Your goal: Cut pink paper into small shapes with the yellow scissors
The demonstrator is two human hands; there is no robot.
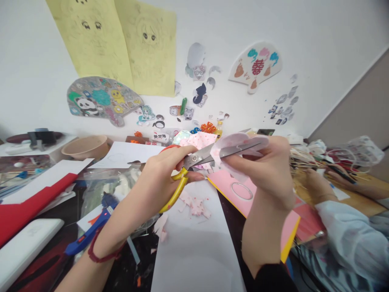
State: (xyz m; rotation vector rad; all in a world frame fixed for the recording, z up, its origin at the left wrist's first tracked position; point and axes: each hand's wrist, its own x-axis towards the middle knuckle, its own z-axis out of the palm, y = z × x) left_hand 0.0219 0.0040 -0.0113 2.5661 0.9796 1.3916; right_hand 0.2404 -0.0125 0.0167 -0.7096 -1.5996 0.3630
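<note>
My left hand (pixel 161 174) is closed round the handles of a pair of scissors (pixel 182 178) with a yellow grip and metal blades. The blades point right and lie across a piece of pale pink paper (pixel 232 142) with rounded edges. That paper is held in my right hand (pixel 264 166), pinched between thumb and fingers. Below the hands, crumpled pink dotted scraps (pixel 196 206) lie on a long white sheet (pixel 197 251). A sheet of pink dotted paper (pixel 199 140) rests behind the scissors.
To the right, a co-worker's hands (pixel 319 186) are over a cluttered table. A pink folder with a yellow edge (pixel 243 190) sits under my right arm. At left are a blue glue gun (pixel 91 231), a white box (pixel 30 247) and a beige bowl (pixel 86 147). Paper fans hang on the wall.
</note>
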